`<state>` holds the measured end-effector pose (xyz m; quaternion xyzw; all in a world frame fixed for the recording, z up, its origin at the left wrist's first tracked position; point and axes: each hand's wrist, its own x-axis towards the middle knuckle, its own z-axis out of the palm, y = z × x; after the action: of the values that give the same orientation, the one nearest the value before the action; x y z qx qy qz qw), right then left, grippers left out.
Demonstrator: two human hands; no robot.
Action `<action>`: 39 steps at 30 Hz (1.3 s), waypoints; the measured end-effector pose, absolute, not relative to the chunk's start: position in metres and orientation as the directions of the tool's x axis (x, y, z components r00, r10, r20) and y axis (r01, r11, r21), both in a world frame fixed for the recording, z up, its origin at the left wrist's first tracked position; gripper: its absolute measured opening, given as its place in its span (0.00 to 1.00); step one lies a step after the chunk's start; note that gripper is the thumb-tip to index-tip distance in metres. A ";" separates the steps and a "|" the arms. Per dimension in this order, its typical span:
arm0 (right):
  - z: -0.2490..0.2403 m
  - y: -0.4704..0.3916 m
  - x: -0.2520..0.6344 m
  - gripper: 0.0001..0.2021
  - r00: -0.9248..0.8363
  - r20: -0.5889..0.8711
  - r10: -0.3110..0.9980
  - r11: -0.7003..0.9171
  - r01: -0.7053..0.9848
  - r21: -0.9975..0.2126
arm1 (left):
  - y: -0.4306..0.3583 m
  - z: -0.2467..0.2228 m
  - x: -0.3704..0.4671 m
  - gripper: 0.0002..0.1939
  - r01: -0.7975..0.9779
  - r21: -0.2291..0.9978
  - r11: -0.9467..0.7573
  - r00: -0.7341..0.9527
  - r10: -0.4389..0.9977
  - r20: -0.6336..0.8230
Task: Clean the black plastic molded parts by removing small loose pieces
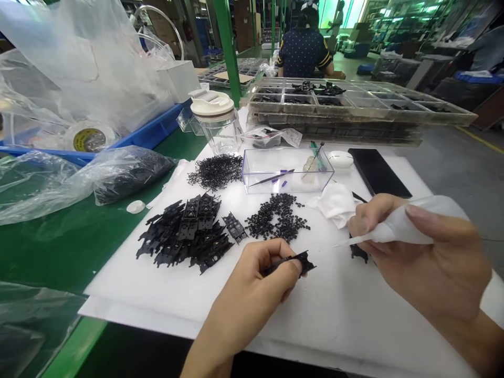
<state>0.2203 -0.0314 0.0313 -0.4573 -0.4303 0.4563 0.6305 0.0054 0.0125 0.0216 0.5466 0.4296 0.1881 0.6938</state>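
My left hand [265,278] is closed around a black plastic part [305,262], whose end sticks out past the thumb. In my right hand [429,257] is a white squeeze bottle [437,205], its thin nozzle pointing left, apart from the part. Another black piece [359,253] lies partly hidden behind the right hand. Beyond my left hand are a heap of tiny black pieces [277,216], a single flat black part [235,228] and a large pile of similar parts [189,231]. Thin black pieces [216,170] form a third heap behind that pile.
A clear box [287,181] with tweezers stands mid-sheet, near a lidded jar [216,121], a white cloth [334,203] and a black phone-like slab [378,172]. Stacked compartment trays [354,107] stand behind. A blue bin [157,131] holds plastic bags at left. A person sits farther back.
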 end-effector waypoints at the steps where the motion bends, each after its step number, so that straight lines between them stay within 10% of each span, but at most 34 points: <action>1: 0.031 -0.032 0.220 0.18 0.210 0.121 0.970 0.161 -0.185 -0.969 | 0.012 0.022 0.006 0.14 0.211 0.922 0.324 0.563 0.731 -0.386; 39: 0.029 -0.033 0.211 0.16 0.191 0.124 0.974 0.137 -0.054 -0.989 | 0.012 0.024 0.005 0.14 0.226 0.922 0.316 0.572 0.723 -0.388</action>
<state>0.2110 -0.0335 0.0294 -0.4941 -0.4655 0.4331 0.5930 0.0051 0.0116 0.0240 0.5564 0.4261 0.1801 0.6902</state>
